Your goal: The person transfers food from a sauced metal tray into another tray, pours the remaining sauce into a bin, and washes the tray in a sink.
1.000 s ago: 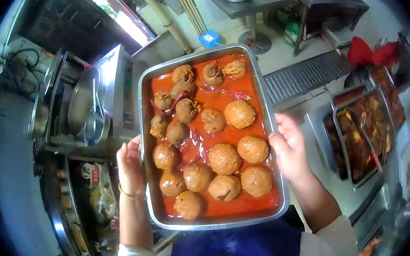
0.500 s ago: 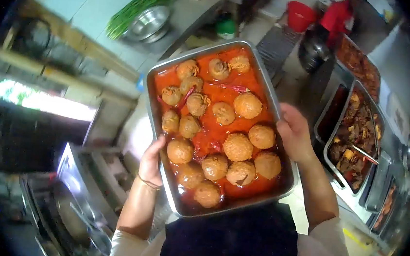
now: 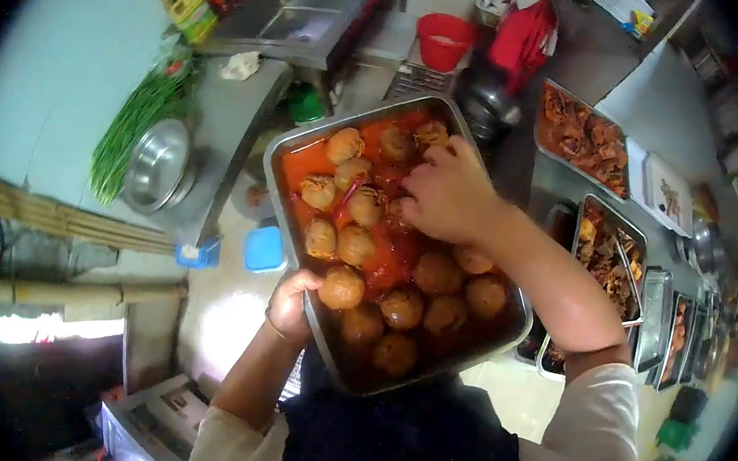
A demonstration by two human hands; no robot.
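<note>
A deep rectangular metal tray (image 3: 523,319) is held tilted before my body, filled with red oily sauce and several brown, wrinkled balls (image 3: 341,288). Dried red chillies lie among them. My left hand (image 3: 293,301) grips the tray's left rim, thumb over the edge beside one ball. Over the upper right of the tray reaches my right hand (image 3: 453,192), its fingers curled down at the balls and sauce. The hand itself hides whatever the fingertips hold or touch.
On the right counter stand a tray of red-brown meat (image 3: 583,139) and another tray (image 3: 613,252) with tongs. Green stalks (image 3: 136,135) and metal bowls (image 3: 160,164) lie at left. A sink (image 3: 295,18) and a red bucket (image 3: 444,42) are farther off.
My right hand has left the tray's right rim and come in over the food. My left hand still holds the left rim. The view has turned, bringing the sink in.
</note>
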